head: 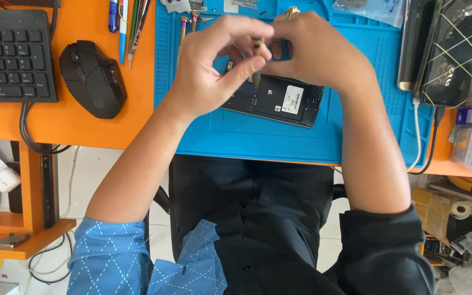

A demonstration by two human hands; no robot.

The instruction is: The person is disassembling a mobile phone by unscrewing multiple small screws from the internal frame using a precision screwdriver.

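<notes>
While both hands pinch above, phone [279, 101] lies crosswise — long axis left-right.

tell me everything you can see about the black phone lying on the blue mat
The black phone lies flat on the blue mat, its long side running left to right and slightly tilted. Its back cover seems to be off, showing a dark inner face with a white label on a black rectangular block that looks like a battery. The left hand and right hand hover above it, pinching a small part together and hiding its upper left portion. Whether either hand touches it cannot be told.
</notes>
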